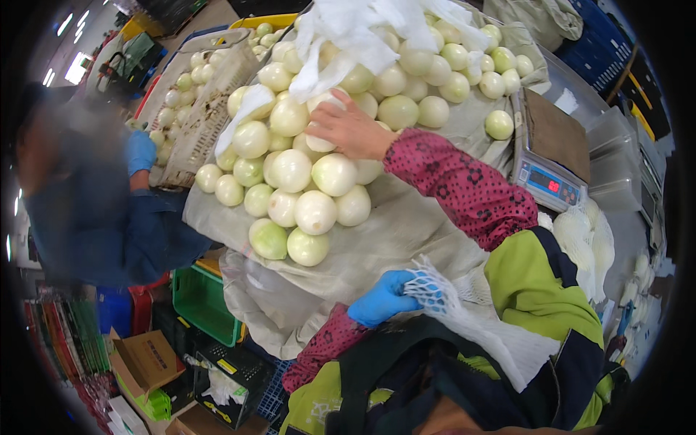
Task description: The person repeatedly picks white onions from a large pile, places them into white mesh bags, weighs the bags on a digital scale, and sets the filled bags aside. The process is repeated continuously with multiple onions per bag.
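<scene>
A large pile of peeled white onions (293, 169) rests on a sheet-covered table (416, 217). My bare right hand (350, 128) reaches into the pile, its fingers curled over a white onion (322, 103) that they partly hide. Close to my body, my left hand (383, 299), in a blue glove, grips the mouth of a white mesh bag (478, 321). The bag hangs limp and flat across my front. White cloth-like sheets (348, 32) cover the far part of the pile.
A digital scale (549, 179) stands to the right, beside a single onion (498, 125). Filled mesh bags (584, 239) lie below it. At left, a co-worker's gloved hand (141, 152) is by a crate of onions (204, 103). A green crate (204, 304) sits lower left.
</scene>
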Tool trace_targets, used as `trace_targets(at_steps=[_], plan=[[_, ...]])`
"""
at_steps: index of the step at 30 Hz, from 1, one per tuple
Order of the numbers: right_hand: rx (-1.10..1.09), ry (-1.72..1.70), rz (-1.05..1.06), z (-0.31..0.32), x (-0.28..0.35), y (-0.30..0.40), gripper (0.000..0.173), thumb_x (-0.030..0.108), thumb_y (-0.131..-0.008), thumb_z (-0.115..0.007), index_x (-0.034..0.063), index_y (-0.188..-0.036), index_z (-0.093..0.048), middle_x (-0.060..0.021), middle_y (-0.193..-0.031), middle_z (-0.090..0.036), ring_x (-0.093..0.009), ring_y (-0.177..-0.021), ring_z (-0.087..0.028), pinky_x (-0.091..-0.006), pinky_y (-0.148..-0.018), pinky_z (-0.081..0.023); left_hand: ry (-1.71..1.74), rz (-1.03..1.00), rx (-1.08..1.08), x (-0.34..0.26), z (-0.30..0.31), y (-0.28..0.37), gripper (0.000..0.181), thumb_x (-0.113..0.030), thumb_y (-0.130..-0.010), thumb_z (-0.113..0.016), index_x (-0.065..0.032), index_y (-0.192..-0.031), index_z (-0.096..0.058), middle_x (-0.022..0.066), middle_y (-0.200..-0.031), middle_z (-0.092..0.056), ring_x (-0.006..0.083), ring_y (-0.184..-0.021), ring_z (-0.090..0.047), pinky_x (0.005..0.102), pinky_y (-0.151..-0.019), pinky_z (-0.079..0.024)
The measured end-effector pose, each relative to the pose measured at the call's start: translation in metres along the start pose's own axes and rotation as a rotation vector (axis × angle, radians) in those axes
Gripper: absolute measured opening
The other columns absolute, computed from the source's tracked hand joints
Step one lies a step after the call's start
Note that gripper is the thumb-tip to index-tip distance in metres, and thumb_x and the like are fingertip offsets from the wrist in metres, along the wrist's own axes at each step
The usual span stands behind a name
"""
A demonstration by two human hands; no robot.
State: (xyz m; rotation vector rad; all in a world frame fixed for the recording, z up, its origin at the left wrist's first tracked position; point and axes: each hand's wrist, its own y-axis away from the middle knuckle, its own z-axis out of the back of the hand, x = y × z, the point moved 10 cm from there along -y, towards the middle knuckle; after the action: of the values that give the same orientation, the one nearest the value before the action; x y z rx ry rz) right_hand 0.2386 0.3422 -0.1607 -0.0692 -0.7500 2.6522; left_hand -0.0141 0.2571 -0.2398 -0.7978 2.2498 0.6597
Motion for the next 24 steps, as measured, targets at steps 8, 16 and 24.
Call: trace_targets(at_steps=[8,16,24], plan=[[-0.341,-0.323,-1.039,0.004,-0.053,0.198,0.076,0.038,-0.060,-0.087,0.0064,-0.122,-0.057,-0.0230,-0.135,-0.040,-0.040,-0.128,-0.038,-0.0482,-0.109,-0.029,-0.089,-0.018,0.204,0.009,-0.023,0.025,0.037,0.003,-0.073,-0.077,0.0001,-0.109,-0.069,0.0067,-0.104,-0.071,0.0124,-0.096,-0.064,0.0291,-0.087,-0.051],[0.022,-0.516,-0.922,-0.030,-0.062,0.198,0.079,0.046,-0.054,-0.088,0.0093,-0.119,-0.062,-0.0269,-0.150,-0.020,-0.050,-0.134,-0.028,-0.0509,-0.112,-0.028,-0.142,-0.015,0.179,0.022,-0.040,0.026,0.035,-0.003,-0.074,-0.078,0.0009,-0.107,-0.070,0.0087,-0.107,-0.071,0.0144,-0.097,-0.065,0.0305,-0.089,-0.050],[-0.225,0.082,-0.983,0.115,-0.112,0.268,0.075,0.053,-0.049,-0.082,0.0183,-0.114,-0.067,-0.0219,-0.134,-0.036,-0.050,-0.115,-0.043,-0.0551,-0.099,-0.036,-0.056,0.023,0.199,0.031,-0.062,0.033,0.032,0.001,-0.081,-0.070,0.0020,-0.112,-0.068,0.0105,-0.112,-0.069,0.0186,-0.106,-0.063,0.0322,-0.096,-0.047]])
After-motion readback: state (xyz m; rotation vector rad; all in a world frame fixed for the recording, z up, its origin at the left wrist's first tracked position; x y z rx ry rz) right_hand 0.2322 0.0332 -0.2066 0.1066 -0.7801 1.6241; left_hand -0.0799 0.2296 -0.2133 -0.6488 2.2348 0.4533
